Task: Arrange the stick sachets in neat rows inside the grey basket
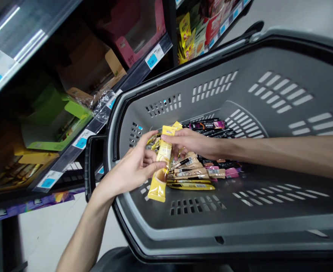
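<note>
Both my hands are over the near left corner of a grey plastic shopping basket (268,211). My left hand (132,168) grips a long yellow snack sachet (161,166) round its middle, thumb on the front. My right hand (193,142) reaches in from the right and pinches the top end of the same sachet, with more yellow sachets bunched under its fingers. On the basket floor lies a pile of several sachets (200,172): tan, yellow, pink and black ones.
Shop shelves (78,141) with blue price tags run along the left, holding green, brown and pink display cartons. More yellow and red packets (195,34) hang on a shelf at the back. Pale floor (47,234) shows below the shelves.
</note>
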Motion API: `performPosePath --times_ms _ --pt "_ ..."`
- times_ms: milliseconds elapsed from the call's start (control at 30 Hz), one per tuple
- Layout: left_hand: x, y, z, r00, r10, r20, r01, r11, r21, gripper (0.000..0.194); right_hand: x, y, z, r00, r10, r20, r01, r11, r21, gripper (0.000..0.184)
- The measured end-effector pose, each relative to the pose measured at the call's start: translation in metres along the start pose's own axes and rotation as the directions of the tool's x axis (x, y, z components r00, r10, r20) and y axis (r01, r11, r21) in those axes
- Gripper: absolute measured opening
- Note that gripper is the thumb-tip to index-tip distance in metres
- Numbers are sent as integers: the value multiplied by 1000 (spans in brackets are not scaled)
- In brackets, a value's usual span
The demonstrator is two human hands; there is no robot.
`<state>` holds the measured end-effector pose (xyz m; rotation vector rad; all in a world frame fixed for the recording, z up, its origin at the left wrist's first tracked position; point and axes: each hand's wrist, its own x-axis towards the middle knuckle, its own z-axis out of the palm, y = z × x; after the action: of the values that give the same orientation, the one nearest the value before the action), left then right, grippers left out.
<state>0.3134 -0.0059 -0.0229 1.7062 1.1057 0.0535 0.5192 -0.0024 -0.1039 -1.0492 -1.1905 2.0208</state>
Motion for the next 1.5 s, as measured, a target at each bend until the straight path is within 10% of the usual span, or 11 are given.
performPosePath --times_ms 1100,1500 --pt "1 4 1 999 -8 -38 8 1000 -19 67 0 -10 3 963 -155 -219 183 976 116 25" --pt "2 6 2 981 5 -192 -41 983 -181 67 -9 -11 8 994 -88 61 78 986 149 32"
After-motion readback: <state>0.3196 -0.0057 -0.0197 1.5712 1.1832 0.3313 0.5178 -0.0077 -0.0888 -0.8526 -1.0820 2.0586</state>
